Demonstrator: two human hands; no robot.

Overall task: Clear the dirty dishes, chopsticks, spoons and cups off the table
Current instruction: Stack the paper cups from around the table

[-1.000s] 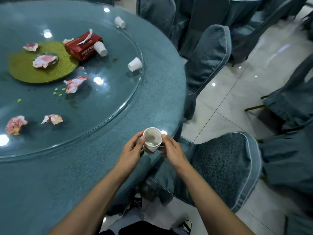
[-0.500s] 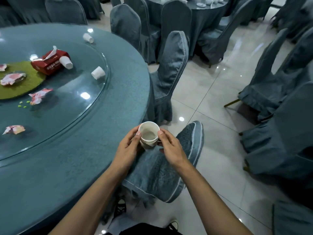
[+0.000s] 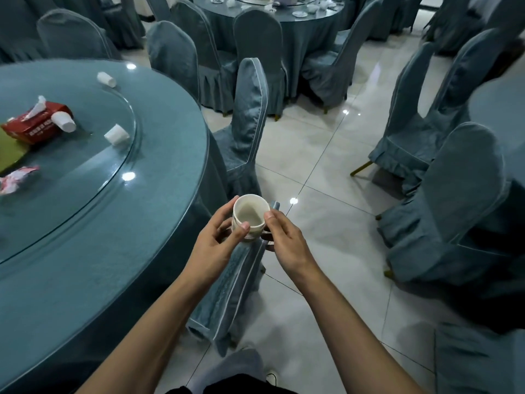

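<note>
Grey floor tiles (image 3: 326,166) run between rows of chairs in blue covers, and a far table (image 3: 306,41) at the back carries small dishes too distant to tell apart. Close on the left stands the round worktop (image 3: 159,166) under its blue cloth, with a glass turntable (image 3: 93,177) on top.

On the glass a paper cup (image 3: 64,121) lies on its side touching a red tissue box (image 3: 31,126). A second paper cup (image 3: 117,135) lies tipped near the turntable's rim, and a third paper cup (image 3: 106,79) lies farther back. A crumpled napkin (image 3: 17,179) sits at the left edge, near a green mat (image 3: 7,155).

The person holds a white cup (image 3: 251,216) upright, off the worktop and just beside its edge. The left hand (image 3: 216,245) has its grip closed round the cup's near side. The right hand (image 3: 287,243) pinches the rim with its thumb, fingers curled under.

Directly below the cup leans the back of a near chair (image 3: 230,285), and a second chair (image 3: 247,115) stands against the worktop just beyond. Both crowd the narrow way past the worktop's edge.
</note>
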